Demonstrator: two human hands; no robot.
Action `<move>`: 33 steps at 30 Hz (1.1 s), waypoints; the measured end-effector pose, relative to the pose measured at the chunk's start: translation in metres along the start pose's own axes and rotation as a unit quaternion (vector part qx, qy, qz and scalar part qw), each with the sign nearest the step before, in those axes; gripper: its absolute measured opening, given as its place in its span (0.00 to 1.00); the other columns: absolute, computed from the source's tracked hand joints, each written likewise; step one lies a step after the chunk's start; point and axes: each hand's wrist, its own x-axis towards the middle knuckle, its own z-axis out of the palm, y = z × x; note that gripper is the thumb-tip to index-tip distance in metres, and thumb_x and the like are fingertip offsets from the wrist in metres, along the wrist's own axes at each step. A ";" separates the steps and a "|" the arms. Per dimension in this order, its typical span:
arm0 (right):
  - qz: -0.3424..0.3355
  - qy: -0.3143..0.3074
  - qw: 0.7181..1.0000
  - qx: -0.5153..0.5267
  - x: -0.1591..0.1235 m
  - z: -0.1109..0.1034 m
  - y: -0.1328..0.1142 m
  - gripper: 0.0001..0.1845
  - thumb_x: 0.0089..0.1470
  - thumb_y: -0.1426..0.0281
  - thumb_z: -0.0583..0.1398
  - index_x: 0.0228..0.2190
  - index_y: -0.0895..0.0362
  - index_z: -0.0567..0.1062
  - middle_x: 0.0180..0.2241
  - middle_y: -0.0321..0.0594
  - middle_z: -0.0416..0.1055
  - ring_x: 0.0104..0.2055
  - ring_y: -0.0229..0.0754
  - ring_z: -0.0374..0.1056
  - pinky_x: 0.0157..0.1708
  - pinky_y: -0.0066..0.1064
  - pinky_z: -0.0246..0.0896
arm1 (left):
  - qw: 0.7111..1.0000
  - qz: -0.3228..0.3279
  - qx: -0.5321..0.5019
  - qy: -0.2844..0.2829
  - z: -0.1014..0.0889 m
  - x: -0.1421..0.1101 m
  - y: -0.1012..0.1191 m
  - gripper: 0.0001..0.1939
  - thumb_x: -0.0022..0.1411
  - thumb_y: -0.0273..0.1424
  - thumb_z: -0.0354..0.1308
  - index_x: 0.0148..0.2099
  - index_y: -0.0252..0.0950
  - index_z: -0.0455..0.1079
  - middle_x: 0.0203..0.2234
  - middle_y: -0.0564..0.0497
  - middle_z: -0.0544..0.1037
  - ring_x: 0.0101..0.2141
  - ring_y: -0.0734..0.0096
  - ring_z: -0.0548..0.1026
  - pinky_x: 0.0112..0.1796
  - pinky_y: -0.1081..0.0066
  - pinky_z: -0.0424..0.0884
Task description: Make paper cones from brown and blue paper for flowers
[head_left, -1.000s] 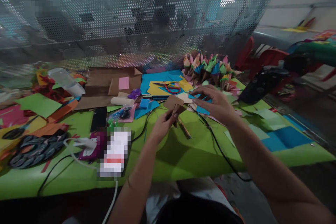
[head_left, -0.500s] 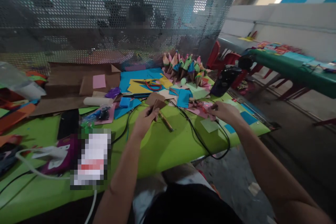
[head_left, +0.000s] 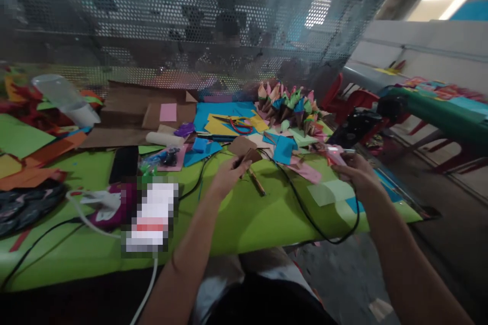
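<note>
My left hand [head_left: 227, 177] pinches a small folded piece of brown paper [head_left: 252, 156] over the middle of the green-covered table. Just beyond it lies a rounded brown paper piece [head_left: 240, 145], and a pencil-like stick [head_left: 257, 183] rests to its right. My right hand [head_left: 358, 171] is wrapped round a pink glue gun [head_left: 336, 155] with a small red light; its grip is partly hidden by the fingers. A black cord [head_left: 292, 190] loops across the table near the right hand. Under the glue gun are a pale green sheet [head_left: 331, 192] and a pink paper strip [head_left: 307, 170].
Paper cones [head_left: 285, 101] crowd the back right, beside a dark bottle-like object [head_left: 351, 126]. Red-handled scissors [head_left: 238, 124] lie on yellow paper. A pixelated phone [head_left: 152, 218], a purple power strip [head_left: 114, 208] and a white cable [head_left: 154, 279] occupy the left side.
My right hand has lifted the glue gun off the papers at the right. My left hand keeps the brown paper. The whole view has shifted, with things now further right.
</note>
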 end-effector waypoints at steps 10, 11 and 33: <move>0.088 -0.087 0.967 0.221 -0.029 0.032 -0.052 0.15 0.31 0.71 0.70 0.26 0.54 0.74 0.21 0.34 0.70 0.19 0.33 0.64 0.19 0.27 0.61 | 0.998 -0.004 0.068 -0.007 0.000 0.000 0.002 0.23 0.62 0.46 0.55 0.47 0.34 0.78 0.33 0.50 0.78 0.36 0.66 0.72 0.36 0.72 0.66; 0.086 -0.114 0.963 0.229 -0.032 0.036 -0.055 0.14 0.32 0.71 0.70 0.25 0.54 0.73 0.20 0.33 0.70 0.17 0.32 0.61 0.17 0.26 0.59 | 0.998 -0.002 0.069 -0.008 0.000 0.000 0.002 0.23 0.62 0.46 0.55 0.46 0.34 0.78 0.34 0.50 0.78 0.36 0.65 0.73 0.37 0.72 0.67; -0.045 -0.209 0.977 0.025 -0.049 0.084 -0.056 0.29 0.41 0.43 0.70 0.29 0.57 0.79 0.27 0.43 0.76 0.20 0.36 0.63 0.16 0.28 0.55 | 0.999 -0.002 0.043 -0.001 0.004 -0.003 0.003 0.19 0.61 0.47 0.58 0.37 0.35 0.75 0.27 0.53 0.73 0.33 0.67 0.70 0.33 0.72 0.64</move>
